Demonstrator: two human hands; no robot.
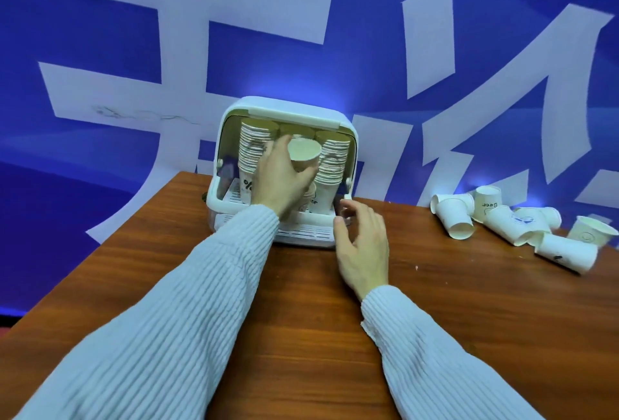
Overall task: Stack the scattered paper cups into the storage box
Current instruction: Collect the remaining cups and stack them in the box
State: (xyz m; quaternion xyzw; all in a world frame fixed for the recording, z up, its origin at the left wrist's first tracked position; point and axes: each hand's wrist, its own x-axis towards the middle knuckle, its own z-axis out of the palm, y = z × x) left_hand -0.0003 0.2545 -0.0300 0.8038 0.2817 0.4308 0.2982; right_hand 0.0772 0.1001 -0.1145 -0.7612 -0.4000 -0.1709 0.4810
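Observation:
A white storage box (284,108) stands open at the table's far edge, with tall stacks of paper cups (254,148) inside. My left hand (281,178) reaches into the box and grips a single paper cup (304,151), its mouth facing me, in front of the middle stack. My right hand (363,238) hovers by the box's front right corner with fingers loosely curled, holding nothing. Several loose paper cups (512,223) lie scattered on the table at the right.
The wooden table (301,302) carries the box and cups. A blue wall with large white characters (187,78) rises right behind the table. The table's left edge runs diagonally from the box toward the lower left.

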